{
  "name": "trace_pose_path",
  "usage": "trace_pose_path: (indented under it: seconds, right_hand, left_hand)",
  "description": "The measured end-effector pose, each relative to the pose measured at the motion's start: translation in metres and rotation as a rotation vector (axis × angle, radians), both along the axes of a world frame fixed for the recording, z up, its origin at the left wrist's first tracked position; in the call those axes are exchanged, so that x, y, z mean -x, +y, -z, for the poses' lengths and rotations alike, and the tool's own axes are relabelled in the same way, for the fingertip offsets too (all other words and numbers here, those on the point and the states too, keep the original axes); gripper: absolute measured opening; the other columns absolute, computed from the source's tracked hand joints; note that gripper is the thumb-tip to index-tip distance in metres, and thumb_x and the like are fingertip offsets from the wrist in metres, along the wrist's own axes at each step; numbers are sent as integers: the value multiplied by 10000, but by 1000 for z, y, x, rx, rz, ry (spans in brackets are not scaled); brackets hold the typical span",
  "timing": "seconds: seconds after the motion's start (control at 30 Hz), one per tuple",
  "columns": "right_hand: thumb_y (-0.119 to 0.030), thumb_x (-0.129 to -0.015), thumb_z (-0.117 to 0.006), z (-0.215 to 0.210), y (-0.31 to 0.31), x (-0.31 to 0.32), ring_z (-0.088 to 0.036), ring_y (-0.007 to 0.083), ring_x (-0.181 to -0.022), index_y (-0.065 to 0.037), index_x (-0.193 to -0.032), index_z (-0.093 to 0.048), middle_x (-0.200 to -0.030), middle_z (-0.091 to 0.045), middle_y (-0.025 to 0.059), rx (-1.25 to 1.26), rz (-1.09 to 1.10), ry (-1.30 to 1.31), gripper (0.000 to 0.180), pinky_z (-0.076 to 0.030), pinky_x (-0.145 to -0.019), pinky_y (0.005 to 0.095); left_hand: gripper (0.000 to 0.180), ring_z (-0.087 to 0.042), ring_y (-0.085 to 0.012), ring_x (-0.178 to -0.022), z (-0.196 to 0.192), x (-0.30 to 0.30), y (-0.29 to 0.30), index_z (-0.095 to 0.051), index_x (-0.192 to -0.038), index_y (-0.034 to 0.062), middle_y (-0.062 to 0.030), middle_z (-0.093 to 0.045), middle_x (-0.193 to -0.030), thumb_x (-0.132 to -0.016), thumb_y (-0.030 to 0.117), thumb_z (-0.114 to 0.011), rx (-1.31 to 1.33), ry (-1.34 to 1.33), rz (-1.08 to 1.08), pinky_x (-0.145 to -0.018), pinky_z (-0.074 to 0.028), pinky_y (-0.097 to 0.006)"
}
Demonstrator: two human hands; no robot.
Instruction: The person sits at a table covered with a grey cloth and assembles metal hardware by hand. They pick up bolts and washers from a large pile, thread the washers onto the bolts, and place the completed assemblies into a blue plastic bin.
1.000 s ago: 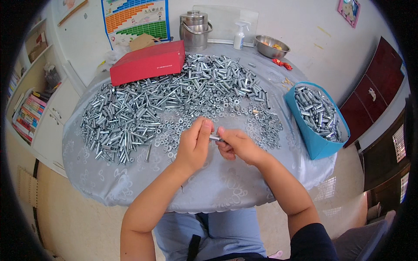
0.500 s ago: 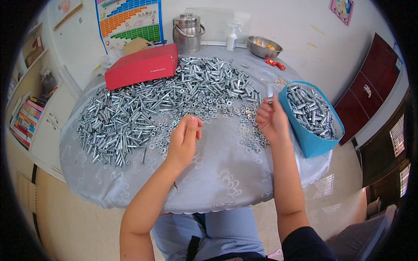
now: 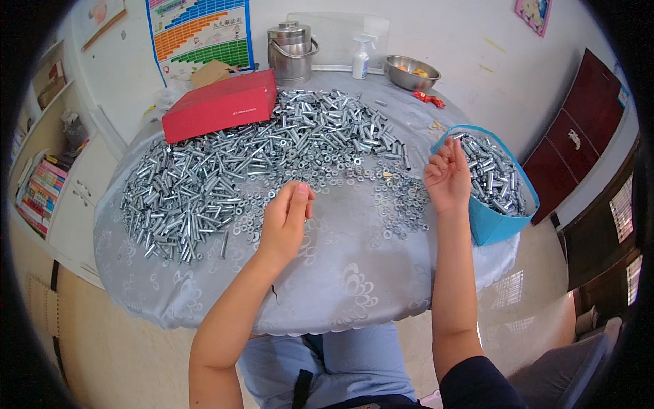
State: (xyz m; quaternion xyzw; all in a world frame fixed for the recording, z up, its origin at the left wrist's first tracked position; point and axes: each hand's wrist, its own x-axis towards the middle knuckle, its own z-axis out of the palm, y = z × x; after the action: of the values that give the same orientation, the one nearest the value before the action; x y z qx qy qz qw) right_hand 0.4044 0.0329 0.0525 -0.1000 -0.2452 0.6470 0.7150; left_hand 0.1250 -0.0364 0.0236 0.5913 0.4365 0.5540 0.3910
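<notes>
A round surface (image 3: 354, 286) covered by a pale grey patterned cloth fills most of the view. Across its far half a broad heap of silver metal sleeves and bolts (image 3: 225, 170) is spread, reaching from the left edge to past the middle. A flat red box (image 3: 219, 105) is seen resting on the far left part of that heap. At the right edge of the surface a blue fabric bin (image 3: 501, 221) is set, filled with more silver metal parts (image 3: 494, 174). Behind the heap a steel lidded pot (image 3: 291, 51), a shallow steel bowl (image 3: 411, 71) and a white spray bottle (image 3: 360, 58) are lined up near the wall. Between the heap and the bin a thin scatter of small washers (image 3: 395, 198) is laid out on the cloth.

The left hand (image 3: 286, 219) is held just above the near edge of the heap, its fingers (image 3: 298, 199) straight, pressed together and pointing away; nothing is seen gripped in it. The right hand (image 3: 447, 178) is raised at the rim of the blue bin, just beside the parts inside, with its fingers (image 3: 455, 155) loosely curled and spread; no object can be made out in it.
</notes>
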Motion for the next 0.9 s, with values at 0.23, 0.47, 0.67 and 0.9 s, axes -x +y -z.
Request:
trace_pose_path:
  seconds: [0.23,0.47,0.67,0.9]
  right_hand:
    - [-189,-849,-561,15,4,21,-500,89,-648,-50,-951,-580,-742,-544,-4,136,314,-810,173,-393,-563,217]
    - [-174,-815,-576,46,28,12,-512,344,-1017,-46,-1025,-584,-1018,-591,178,-203,806,-1736,246,-390,-876,405]
    - [-223,-882,-447,79,46,-4,-505,334,-1072,-64,-1163,-499,-1087,-579,170,-80,783,-2029,327,-329,-931,455]
    - [-200,-891,-431,75,47,0,-534,305,-1048,-70,-1182,-489,-1106,-585,144,-135,656,-1983,325,-336,-930,445]
  left_hand:
    - [255,-418,-69,-569,2,5,5,-532,-843,37,-8,-495,-638,-928,254,-430,-39,51,-95,-526,-332,-223]
    - [139,-495,-278,-937,20,63,40,-558,-918,60,-97,-574,-919,-851,171,-509,-433,769,-760,-838,-341,-391]
    - [139,-484,-260,-1009,36,101,54,-563,-947,102,-72,-561,-997,-828,137,-502,-221,913,-1048,-863,-308,-462]
    - [179,-420,-261,-1137,42,121,54,-573,-966,100,-129,-480,-1162,-796,120,-522,-51,940,-1128,-915,-264,-494]
